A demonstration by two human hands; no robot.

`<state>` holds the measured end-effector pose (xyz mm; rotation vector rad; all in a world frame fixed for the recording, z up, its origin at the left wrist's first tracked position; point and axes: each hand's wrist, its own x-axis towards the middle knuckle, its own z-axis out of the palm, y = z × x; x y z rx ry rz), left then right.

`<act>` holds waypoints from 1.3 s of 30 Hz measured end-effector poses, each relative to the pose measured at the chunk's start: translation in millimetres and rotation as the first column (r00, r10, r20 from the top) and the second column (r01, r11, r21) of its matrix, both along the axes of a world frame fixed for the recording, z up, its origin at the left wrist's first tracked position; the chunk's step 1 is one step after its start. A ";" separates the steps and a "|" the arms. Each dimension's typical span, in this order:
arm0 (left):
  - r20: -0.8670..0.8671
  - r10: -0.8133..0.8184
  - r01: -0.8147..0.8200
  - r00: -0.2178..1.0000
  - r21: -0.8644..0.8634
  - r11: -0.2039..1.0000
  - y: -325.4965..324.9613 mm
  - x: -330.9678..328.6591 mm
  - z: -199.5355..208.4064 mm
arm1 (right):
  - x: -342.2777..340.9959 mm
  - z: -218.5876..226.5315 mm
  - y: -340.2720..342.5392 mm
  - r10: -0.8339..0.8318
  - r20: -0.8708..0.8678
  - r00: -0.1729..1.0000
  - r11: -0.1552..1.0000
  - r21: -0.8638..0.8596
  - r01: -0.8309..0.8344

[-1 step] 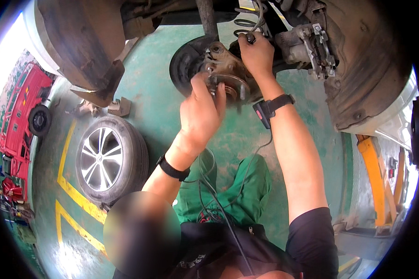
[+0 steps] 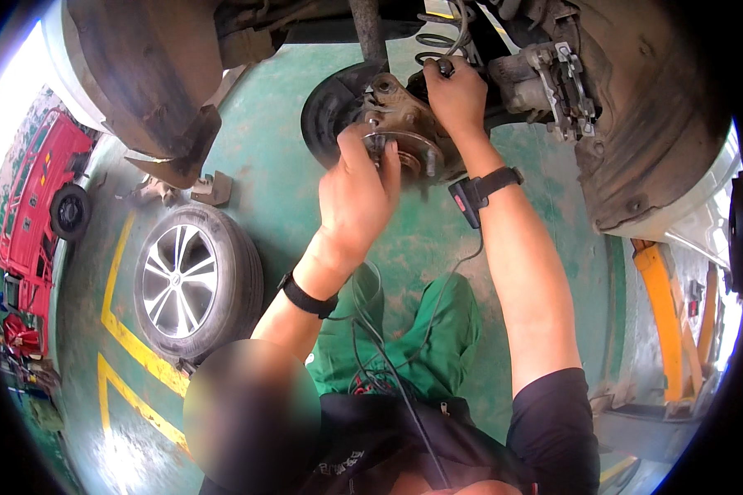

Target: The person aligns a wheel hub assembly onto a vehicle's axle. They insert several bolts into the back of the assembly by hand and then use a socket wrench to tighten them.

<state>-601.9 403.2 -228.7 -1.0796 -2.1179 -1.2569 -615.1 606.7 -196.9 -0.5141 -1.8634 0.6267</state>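
Below the raised car's wheel arch is a bare, rusty wheel hub (image 2: 409, 139) with studs, in front of a black round backing plate (image 2: 326, 115). My left hand (image 2: 357, 186) is at the near left of the hub, its thumb and fingers closed on the flange edge; the fingertips are partly hidden. Behind and to the right of the hub, my right hand (image 2: 456, 99) is closed in a fist, a dark rounded end showing by the thumb. What it grips is mostly hidden. A brake caliper (image 2: 545, 87) sits to the right of this hand.
A coil spring (image 2: 442, 41) rises behind my right hand. Brown arch liners (image 2: 636, 107) flank the work. On the green floor at left lie a wheel (image 2: 182, 285) and rusty parts (image 2: 210, 188). A cable (image 2: 400, 371) runs along my body. A yellow lift arm (image 2: 662, 313) stands at right.
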 end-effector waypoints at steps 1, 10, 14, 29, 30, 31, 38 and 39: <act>-0.021 0.029 -0.028 0.999 0.007 1.000 3.0 0.2 1.8 | -0.1 -0.3 -0.2 -0.009 0.005 1.000 1.000 -0.003 0.009; -0.014 0.021 -0.021 1.000 0.010 1.000 -1.7 2.5 6.6 | 1.5 3.3 -5.3 -0.023 0.022 0.999 0.999 -0.032 0.023; -0.045 0.044 -0.045 0.998 -0.031 0.999 1.4 6.9 -3.4 | 1.9 3.0 -4.0 -0.039 0.045 0.998 0.999 -0.004 0.039; -0.060 0.002 -0.002 0.998 -0.009 1.000 -0.9 7.3 -3.6 | 1.9 -1.3 -2.2 -0.020 -0.003 1.000 1.000 0.019 0.020; -0.082 0.002 -0.002 0.997 -0.006 1.000 0.6 5.6 -2.3 | 1.9 -1.3 -2.4 -0.018 -0.025 1.000 1.000 0.005 0.018; -0.068 0.020 -0.023 0.997 -0.038 0.999 -1.2 7.5 -0.9 | 1.1 -0.7 -4.8 -0.016 -0.048 0.999 1.000 -0.008 0.016; -0.244 -0.035 0.048 0.969 0.047 0.998 -4.9 7.9 29.6 | 5.7 -2.3 6.3 0.015 -0.249 0.968 0.997 -0.066 -0.032; -0.278 -0.089 0.111 0.957 0.065 0.992 1.5 4.8 40.7 | 7.5 -3.4 13.0 0.021 -0.313 0.950 0.997 -0.059 -0.041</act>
